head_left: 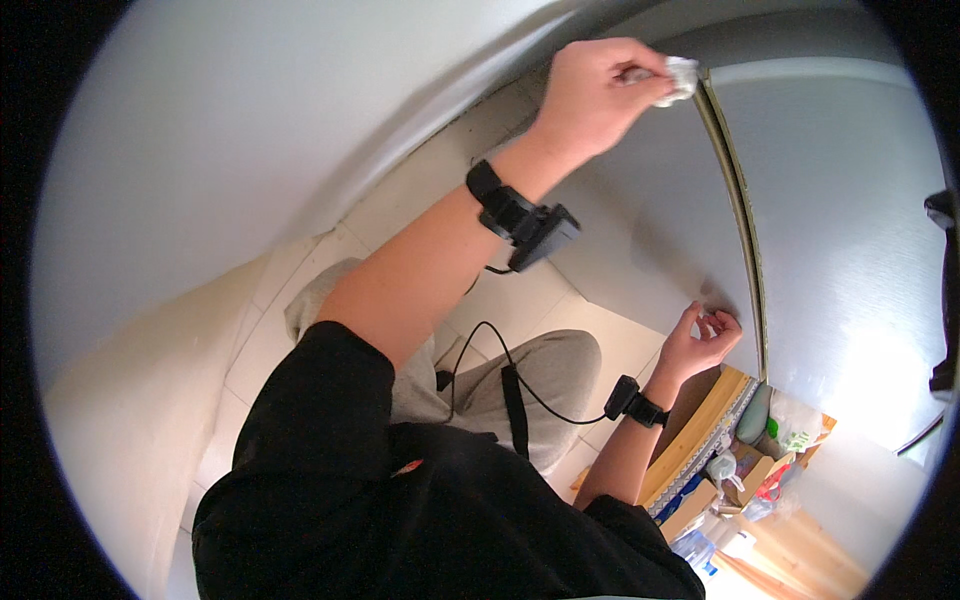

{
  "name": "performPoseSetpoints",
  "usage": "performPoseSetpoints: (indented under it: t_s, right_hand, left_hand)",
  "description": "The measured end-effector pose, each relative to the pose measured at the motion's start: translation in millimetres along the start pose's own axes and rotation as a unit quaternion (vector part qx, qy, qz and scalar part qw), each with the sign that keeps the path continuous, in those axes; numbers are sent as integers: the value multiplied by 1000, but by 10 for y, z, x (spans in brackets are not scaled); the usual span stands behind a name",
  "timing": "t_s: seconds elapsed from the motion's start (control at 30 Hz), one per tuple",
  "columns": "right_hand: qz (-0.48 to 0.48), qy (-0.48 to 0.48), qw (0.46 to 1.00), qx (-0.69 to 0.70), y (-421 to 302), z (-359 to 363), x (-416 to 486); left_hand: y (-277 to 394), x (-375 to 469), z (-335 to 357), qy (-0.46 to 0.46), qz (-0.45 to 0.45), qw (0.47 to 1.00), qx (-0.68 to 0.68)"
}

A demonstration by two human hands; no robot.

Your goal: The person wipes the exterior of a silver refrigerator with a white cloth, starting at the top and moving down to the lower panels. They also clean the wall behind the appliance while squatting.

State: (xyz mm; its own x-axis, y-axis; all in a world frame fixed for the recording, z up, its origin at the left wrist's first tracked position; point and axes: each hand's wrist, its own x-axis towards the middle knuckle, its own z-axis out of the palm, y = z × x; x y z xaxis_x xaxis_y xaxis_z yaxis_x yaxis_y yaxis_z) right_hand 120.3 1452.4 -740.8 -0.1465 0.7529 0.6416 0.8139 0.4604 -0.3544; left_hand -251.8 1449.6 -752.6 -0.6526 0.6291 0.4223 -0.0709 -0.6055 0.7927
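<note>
My left hand (596, 94) pinches a crumpled white wad of tissue or cloth (681, 81) between thumb and fingers. The wad is at the upper end of a narrow brownish seam (731, 169) between two silver-grey panels, which look like refrigerator doors. One panel (832, 210) lies right of the seam, the other (637, 217) left of it. My right hand (701, 341) is by the seam's lower end, close to the left panel, fingers loosely curled and thumb apart. Nothing shows in it; whether its fingertips touch the panel I cannot tell. Both wrists wear black strapped devices.
A wooden shelf (697, 442) at lower right bears plastic bags, cardboard boxes (757, 480) and bottles. A black cable (540, 394) loops over my lap to the right wrist device. A large pale surface (225, 135) rises at left. Tiled floor (420, 180) lies between.
</note>
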Motion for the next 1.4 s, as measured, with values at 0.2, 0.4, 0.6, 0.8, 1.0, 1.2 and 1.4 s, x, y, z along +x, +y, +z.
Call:
performPoseSetpoints:
  t_s: [0.2, 0.4, 0.6, 0.8, 1.0, 1.2, 1.4]
  right_hand:
    - [3, -6, 1000, 4, 2, -8, 5]
    - [6, -3, 1000, 1, -26, -9, 12]
    - [-6, 1, 1000, 4, -12, -9, -1]
    - [-6, 7, 1000, 6, -4, 6, 5]
    - [-11, 15, 1000, -2, 2, 9, -20]
    - [-19, 7, 1000, 7, 47, 14, -39]
    - [-17, 5, 1000, -5, 99, 11, -49]
  left_hand:
    - [-113, -32, -192, -27, 3, 999, -30]
    - [-208, -175, -426, -18, -83, 996, -21]
    - [-84, 42, 79, 14, 32, 994, -101]
    - [-249, -198, -563, -27, -181, 982, 46]
    - [-204, -121, -163, -1, -84, 992, -90]
    - [-31, 109, -93, -63, -35, 995, -71]
    - [-260, 15, -553, -155, -122, 980, -29]
